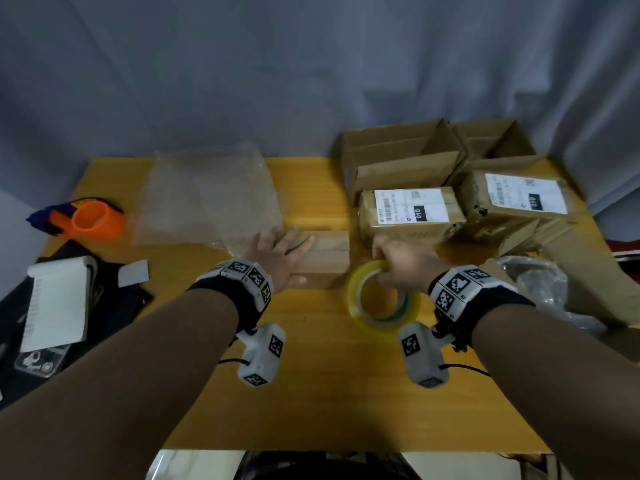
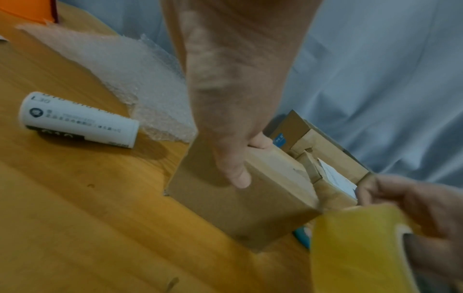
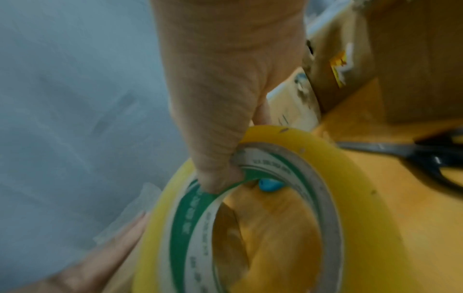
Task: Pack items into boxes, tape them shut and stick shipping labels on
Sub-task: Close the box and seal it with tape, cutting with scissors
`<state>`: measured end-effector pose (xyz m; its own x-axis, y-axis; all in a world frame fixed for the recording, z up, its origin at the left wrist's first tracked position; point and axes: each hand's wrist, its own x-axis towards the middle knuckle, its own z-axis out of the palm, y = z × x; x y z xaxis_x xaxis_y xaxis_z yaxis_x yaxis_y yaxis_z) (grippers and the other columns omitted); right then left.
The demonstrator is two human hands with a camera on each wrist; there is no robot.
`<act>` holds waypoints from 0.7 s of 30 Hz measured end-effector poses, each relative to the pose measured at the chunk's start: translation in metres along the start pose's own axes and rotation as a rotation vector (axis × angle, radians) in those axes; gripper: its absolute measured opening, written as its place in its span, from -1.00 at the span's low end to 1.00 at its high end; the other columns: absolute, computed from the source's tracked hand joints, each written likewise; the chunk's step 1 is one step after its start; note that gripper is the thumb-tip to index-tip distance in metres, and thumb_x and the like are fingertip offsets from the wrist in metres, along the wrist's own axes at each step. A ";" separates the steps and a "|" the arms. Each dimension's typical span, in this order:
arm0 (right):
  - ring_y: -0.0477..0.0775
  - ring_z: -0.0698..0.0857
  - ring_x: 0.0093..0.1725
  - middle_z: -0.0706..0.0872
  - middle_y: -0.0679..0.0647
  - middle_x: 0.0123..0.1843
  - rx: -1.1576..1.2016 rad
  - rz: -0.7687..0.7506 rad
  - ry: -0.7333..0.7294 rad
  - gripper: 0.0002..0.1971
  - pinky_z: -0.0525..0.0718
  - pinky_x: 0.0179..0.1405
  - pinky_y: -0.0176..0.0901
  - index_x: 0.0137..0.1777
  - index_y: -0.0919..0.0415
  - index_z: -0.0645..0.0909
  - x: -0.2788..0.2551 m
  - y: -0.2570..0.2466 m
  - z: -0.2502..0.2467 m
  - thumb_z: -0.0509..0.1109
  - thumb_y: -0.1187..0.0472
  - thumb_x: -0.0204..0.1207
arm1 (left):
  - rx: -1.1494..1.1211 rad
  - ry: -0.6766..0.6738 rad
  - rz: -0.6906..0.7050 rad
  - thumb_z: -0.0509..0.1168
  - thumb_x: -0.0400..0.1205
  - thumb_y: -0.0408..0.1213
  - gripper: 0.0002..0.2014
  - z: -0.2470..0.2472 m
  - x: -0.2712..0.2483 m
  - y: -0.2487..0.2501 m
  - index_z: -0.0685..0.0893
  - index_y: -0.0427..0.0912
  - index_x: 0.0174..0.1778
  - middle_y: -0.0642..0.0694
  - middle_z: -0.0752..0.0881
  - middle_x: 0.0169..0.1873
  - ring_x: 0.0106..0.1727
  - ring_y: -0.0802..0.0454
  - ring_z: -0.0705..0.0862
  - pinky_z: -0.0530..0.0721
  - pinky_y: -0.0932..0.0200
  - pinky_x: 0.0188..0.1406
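My left hand (image 1: pixel 277 252) lies flat on the small box (image 1: pixel 325 258), fingers straight and a bit apart, thumb down its near side; the box sits in the middle of the table (image 1: pixel 311 393), by the bubble wrap (image 1: pixel 207 199); my right hand (image 1: pixel 403 263) curls tight on the tape (image 1: pixel 382 301), just right of the box; two boxes with labels (image 1: pixel 412 216) sit behind; scissors (image 3: pixel 413 156) lie near the tape.

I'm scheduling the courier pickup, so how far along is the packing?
Done: two labelled boxes and look sealed. In hand: the left hand holds the small box flat; the right hand grips the tape roll. Left: taping and labelling it; open boxes wait behind.
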<state>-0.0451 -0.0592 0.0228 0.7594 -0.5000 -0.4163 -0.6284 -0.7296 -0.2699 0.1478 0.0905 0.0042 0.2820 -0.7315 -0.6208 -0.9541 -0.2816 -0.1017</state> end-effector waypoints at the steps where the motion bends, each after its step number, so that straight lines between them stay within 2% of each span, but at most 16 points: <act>1: 0.00 0.60 -0.06 0.59 -0.07 -0.06 0.034 -0.018 0.011 -0.69 0.43 -0.34 -0.22 0.10 -0.03 0.43 -0.002 0.001 -0.010 0.44 0.05 0.42 | 0.001 -0.018 0.009 -0.01 0.70 0.18 -0.27 -0.004 0.000 0.000 -0.37 0.20 0.60 -0.03 -0.37 0.64 0.66 -0.23 -0.26 -0.14 -0.30 0.60; 3: -0.02 0.61 0.01 0.60 -0.09 0.02 0.149 -0.048 0.004 -0.63 0.58 -0.18 -0.16 0.17 -0.09 0.48 -0.004 0.004 -0.029 0.47 0.05 0.39 | -0.062 -0.046 0.054 -0.01 0.72 0.13 -0.30 -0.013 0.000 -0.006 -0.31 0.14 0.64 -0.04 -0.32 0.65 0.67 -0.22 -0.20 -0.05 -0.26 0.61; 5: -0.01 0.64 0.05 0.64 -0.10 0.02 0.259 -0.071 0.024 -0.69 0.66 -0.03 -0.07 0.09 -0.09 0.58 -0.006 0.004 -0.047 0.50 0.13 0.36 | -0.156 -0.037 0.098 -0.02 0.76 0.05 -0.36 -0.022 -0.001 -0.016 -0.21 0.05 0.66 -0.07 -0.21 0.67 0.68 -0.18 -0.10 0.03 -0.18 0.62; 7: 0.00 0.57 0.11 0.62 -0.05 0.01 0.287 -0.075 0.096 -0.73 0.60 0.04 -0.07 0.02 -0.01 0.59 -0.008 0.001 -0.062 0.51 0.21 0.35 | -0.251 0.022 0.103 -0.02 0.77 0.00 -0.39 -0.032 -0.007 -0.023 -0.15 -0.02 0.67 -0.12 -0.15 0.68 0.68 -0.14 -0.05 0.02 -0.09 0.63; 9: -0.02 0.41 0.16 0.50 -0.03 0.04 0.276 -0.074 0.170 -0.60 0.47 0.09 -0.14 0.17 0.06 0.53 -0.009 -0.005 -0.074 0.52 0.24 0.34 | -0.385 0.155 0.089 0.00 0.77 -0.05 -0.42 -0.046 -0.016 -0.027 -0.03 -0.09 0.68 -0.15 -0.04 0.67 0.68 -0.11 0.00 0.02 0.00 0.62; 10: -0.02 0.35 0.16 0.46 -0.02 0.03 0.276 -0.074 0.196 -0.52 0.42 0.08 -0.18 0.24 0.10 0.49 -0.009 -0.009 -0.078 0.53 0.25 0.33 | -0.472 0.238 0.084 0.02 0.77 -0.08 -0.46 -0.054 -0.022 -0.028 0.11 -0.14 0.66 -0.16 0.11 0.66 0.65 -0.11 0.11 0.09 0.02 0.59; 12: -0.01 0.32 0.16 0.43 -0.05 -0.05 0.316 -0.072 0.222 -0.44 0.39 0.06 -0.21 0.31 0.13 0.44 -0.008 -0.016 -0.084 0.55 0.25 0.33 | -0.678 0.426 0.074 0.07 0.76 -0.14 -0.58 -0.071 -0.032 -0.027 0.45 -0.23 0.49 -0.19 0.50 0.44 0.46 -0.11 0.44 0.35 0.06 0.42; 14: 0.03 0.36 0.16 0.43 -0.04 -0.07 0.376 -0.060 0.223 -0.43 0.41 0.06 -0.18 0.30 0.13 0.42 -0.004 -0.023 -0.084 0.57 0.24 0.32 | -0.948 0.510 0.070 0.08 0.75 -0.10 -0.66 -0.083 -0.045 -0.022 0.61 -0.23 0.24 -0.19 0.68 0.12 0.15 -0.13 0.63 0.54 0.03 0.19; 15: 0.04 0.39 0.16 0.47 0.02 -0.01 0.406 -0.052 0.217 -0.44 0.43 0.06 -0.15 0.29 0.12 0.42 -0.002 -0.026 -0.082 0.58 0.23 0.32 | -1.067 0.511 0.088 0.07 0.75 -0.05 -0.65 -0.088 -0.051 -0.019 0.61 -0.22 0.17 -0.21 0.69 0.04 0.07 -0.15 0.65 0.59 0.00 0.12; 17: 0.08 0.52 0.13 0.55 0.10 0.08 0.483 -0.053 0.202 -0.46 0.54 0.03 -0.11 0.22 0.08 0.43 0.002 -0.032 -0.078 0.60 0.22 0.30 | -1.188 0.450 0.142 0.04 0.74 0.01 -0.63 -0.095 -0.061 -0.013 0.60 -0.19 0.14 -0.20 0.68 0.04 0.06 -0.08 0.66 0.62 0.02 0.07; 19: 0.03 0.62 0.02 0.62 0.07 0.01 0.623 -0.065 0.208 -0.56 0.60 -0.12 -0.21 0.12 0.09 0.46 0.003 -0.038 -0.076 0.58 0.29 0.33 | -1.241 0.368 0.183 0.07 0.72 0.05 -0.62 -0.097 -0.065 -0.011 0.60 -0.12 0.22 -0.12 0.67 0.14 0.17 -0.02 0.64 0.63 0.00 0.19; 21: 0.00 0.66 -0.06 0.65 0.02 -0.08 0.797 -0.053 0.234 -0.65 0.59 -0.21 -0.28 0.08 0.11 0.48 0.002 -0.044 -0.073 0.51 0.38 0.39 | -1.320 0.287 0.203 0.11 0.69 0.11 -0.58 -0.094 -0.064 -0.012 0.60 -0.09 0.28 -0.09 0.68 0.18 0.23 -0.04 0.65 0.61 -0.07 0.28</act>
<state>-0.0034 -0.0626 0.0970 0.7512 -0.6229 -0.2184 -0.4556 -0.2499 -0.8544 0.1505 0.0825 0.1186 0.3152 -0.8871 -0.3373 -0.2214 -0.4143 0.8828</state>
